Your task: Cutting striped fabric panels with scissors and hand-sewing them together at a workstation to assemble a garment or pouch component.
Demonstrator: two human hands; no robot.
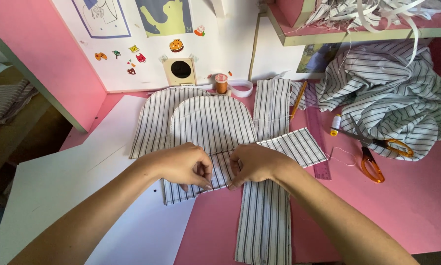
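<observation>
Hands: we hold our left hand (pixel 183 164) and right hand (pixel 255 164) close together, both curled, fingertips pinching the striped fabric strip (pixel 240 162) between them.
Strip: it lies across the long striped band (pixel 264 216), so we can press the crossing flat.
Rounded pieces: 2 striped rounded pieces (pixel 210 120) lie just behind the hands, one over the other.
Scissors: orange-handled scissors (pixel 372 152) rest at the right, apart from the work.
Table: the pink table (pixel 402 206) carries all of it.
</observation>
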